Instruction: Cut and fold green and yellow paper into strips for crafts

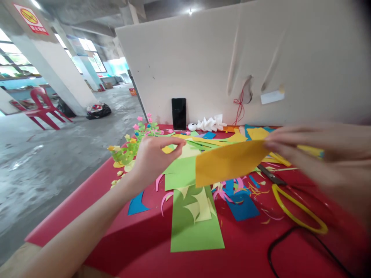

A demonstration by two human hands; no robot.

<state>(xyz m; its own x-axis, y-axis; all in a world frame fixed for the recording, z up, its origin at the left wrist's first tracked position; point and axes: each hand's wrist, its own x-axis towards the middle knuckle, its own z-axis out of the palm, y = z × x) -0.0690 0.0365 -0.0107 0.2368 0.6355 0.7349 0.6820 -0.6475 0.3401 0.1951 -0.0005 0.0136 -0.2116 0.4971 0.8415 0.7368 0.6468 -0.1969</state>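
Note:
My right hand [307, 154], smeared by motion, pinches one end of a yellow-orange sheet of paper [228, 162] and holds it above the table. My left hand [158, 156] is raised left of that sheet and apart from it, thumb and forefinger pressed together; whatever sits between the fingertips cannot be made out. Under the hands lie light green paper sheets [197, 235] with pale yellow cut pieces [201, 206] on top. Beneath my right hand rests a pair of scissors [301, 216] with yellow-edged handles.
Blue paper scraps [243, 206] and thin pink strips litter the red tabletop [139, 247]. Paper flowers [145, 129] stand at the left edge. A black phone [179, 114] leans on the white board [203, 65] at the back. A black cord [271, 251] lies front right.

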